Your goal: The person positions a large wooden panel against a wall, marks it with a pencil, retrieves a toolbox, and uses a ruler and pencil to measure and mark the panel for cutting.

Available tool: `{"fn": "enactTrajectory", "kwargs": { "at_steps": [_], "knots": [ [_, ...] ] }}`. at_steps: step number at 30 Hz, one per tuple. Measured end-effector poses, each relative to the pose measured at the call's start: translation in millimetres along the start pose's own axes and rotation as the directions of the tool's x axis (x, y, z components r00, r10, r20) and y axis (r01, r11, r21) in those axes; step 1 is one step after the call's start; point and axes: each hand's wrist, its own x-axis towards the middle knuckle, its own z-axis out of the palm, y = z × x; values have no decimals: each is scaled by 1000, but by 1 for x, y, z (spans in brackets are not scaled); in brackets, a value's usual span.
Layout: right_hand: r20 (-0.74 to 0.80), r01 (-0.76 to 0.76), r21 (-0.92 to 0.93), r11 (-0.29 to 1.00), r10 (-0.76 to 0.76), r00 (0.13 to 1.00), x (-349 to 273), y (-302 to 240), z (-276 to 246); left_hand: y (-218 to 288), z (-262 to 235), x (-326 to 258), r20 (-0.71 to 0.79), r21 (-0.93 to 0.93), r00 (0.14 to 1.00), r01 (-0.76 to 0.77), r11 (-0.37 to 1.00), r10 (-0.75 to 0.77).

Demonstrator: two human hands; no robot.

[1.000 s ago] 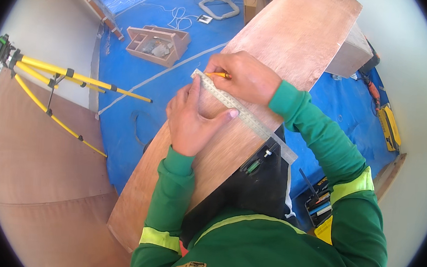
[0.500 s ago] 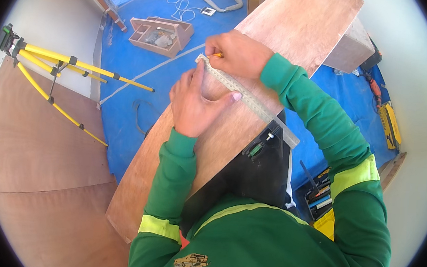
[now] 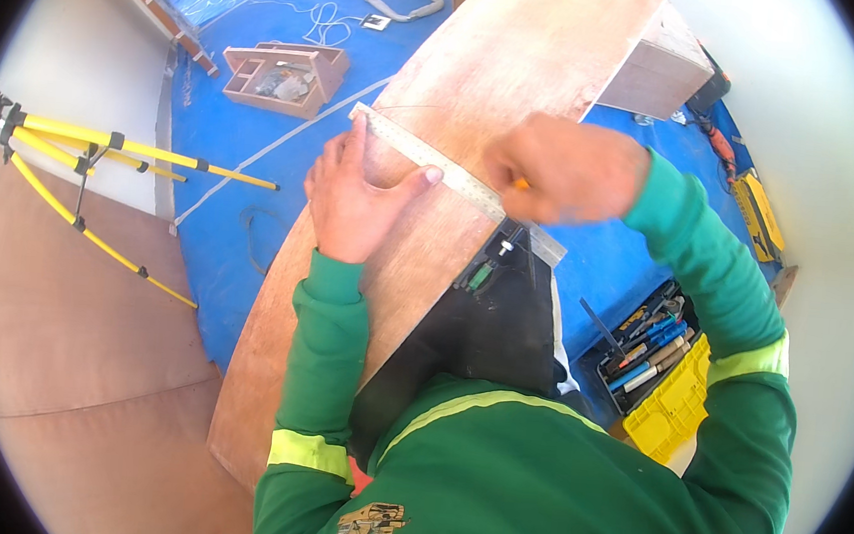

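Note:
A metal ruler [image 3: 459, 181] lies across a long wooden board [image 3: 549, 51], its grey end sticking out past the near edge. My left hand [image 3: 352, 196] pins the ruler down, index finger at its far end and thumb on its face. The other fingers of that hand bend over the board's far edge. Blurred by motion, my right hand [image 3: 570, 173] is closed around a pencil [image 3: 522, 184], of which only a bit of orange shows. It hovers over the ruler's near part. A thin dark line runs on the wood beside the ruler's far end.
A yellow tripod [image 3: 136, 139] stands at the left. On the blue floor sheet [image 3: 227, 136] sits a wooden tote [image 3: 286, 80] holding small items. An open toolbox with a yellow lid [image 3: 672, 402] is at my right, and a yellow level-like tool [image 3: 757, 218] leans by the wall.
My right hand has moved with the pencil from the ruler's far end back toward its near end. My left hand stays on the ruler. The whole view has shifted a little.

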Motion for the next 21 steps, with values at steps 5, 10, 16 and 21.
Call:
{"fn": "enactTrajectory", "kwargs": {
  "at_steps": [5,10,16,21],
  "knots": [
    [99,-274,74,959,266,959,-86,-13,-5,1,-3,-1,20,29,1000,2,1000,-3],
    [-300,-301,536,789,511,806,-95,-14,77,3,-3,2,8,-28,1000,-19,999,19],
    [-172,-12,957,289,601,781,-86,-19,132,-6,0,0,46,-62,999,19,998,-16],
    [-255,95,965,246,778,574,-193,-6,122,-41,0,2,115,-237,993,32,971,-4]
  ]
}}
